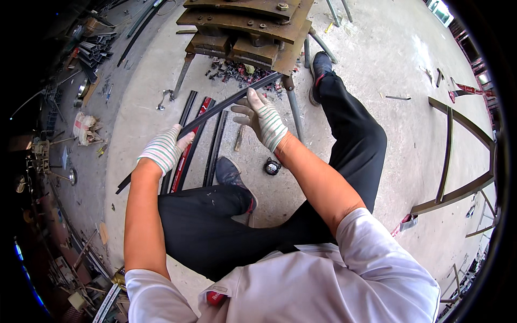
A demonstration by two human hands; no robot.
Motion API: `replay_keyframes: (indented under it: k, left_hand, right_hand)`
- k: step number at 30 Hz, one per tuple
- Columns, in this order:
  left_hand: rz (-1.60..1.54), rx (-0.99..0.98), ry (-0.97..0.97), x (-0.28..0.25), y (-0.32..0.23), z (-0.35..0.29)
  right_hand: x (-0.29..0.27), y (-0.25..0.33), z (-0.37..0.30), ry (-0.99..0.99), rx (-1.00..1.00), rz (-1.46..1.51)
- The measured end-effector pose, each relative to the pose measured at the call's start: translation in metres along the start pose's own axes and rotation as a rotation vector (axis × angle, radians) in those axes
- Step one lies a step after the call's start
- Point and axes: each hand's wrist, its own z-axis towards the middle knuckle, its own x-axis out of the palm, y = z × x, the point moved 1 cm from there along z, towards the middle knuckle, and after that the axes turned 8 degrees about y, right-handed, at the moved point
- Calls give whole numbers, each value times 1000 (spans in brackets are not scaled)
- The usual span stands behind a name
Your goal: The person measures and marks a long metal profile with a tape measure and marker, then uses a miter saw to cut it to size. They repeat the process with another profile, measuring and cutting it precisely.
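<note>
A long dark metal bar (219,107) slants across in front of me, its far end at the lower edge of a rusty steel fixture (242,33). My left hand (164,148), in a white glove with striped cuff, is closed around the bar's lower part. My right hand (262,119), gloved alike, is beside the upper part; a fingertip touches the bar and the other fingers are apart. Beneath the bar, a red-and-black strip (187,153) and a pair of dark bars (216,142) lie on the floor. A black round tape measure (272,167) rests near my left shoe.
Small dark and red scraps (234,74) are heaped under the fixture, which stands on metal legs (295,110). A curved metal frame (460,196) lies at the right. Stacked metal profiles (94,54) and clutter line the left side. My legs spread around the work spot.
</note>
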Motion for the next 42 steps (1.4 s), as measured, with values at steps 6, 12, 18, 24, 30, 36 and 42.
replay_keyframes:
  k: [6, 12, 18, 24, 30, 36, 42]
  left_hand:
    - [116, 207, -211, -10, -16, -29]
    - [-14, 280, -262, -3, 1, -32]
    - [-58, 274, -314, 17, 12, -5]
    - [-384, 288, -251, 76, 32, 12]
    - [-1064, -7, 90, 101, 20, 5]
    - [-1024, -55, 199, 123, 32, 15]
    - [-1195, -5, 204, 145, 35, 21]
  right_hand:
    - [2, 28, 3, 210, -88, 198]
    - [6, 36, 0, 266, -76, 107]
    - [5, 44, 17, 210, -44, 9]
    - [5, 34, 35, 149, -39, -83]
    - [9, 26, 52, -57, 38, -376]
    - [16, 16, 59, -183, 4, -499]
    - [18, 21, 59, -272, -16, -703]
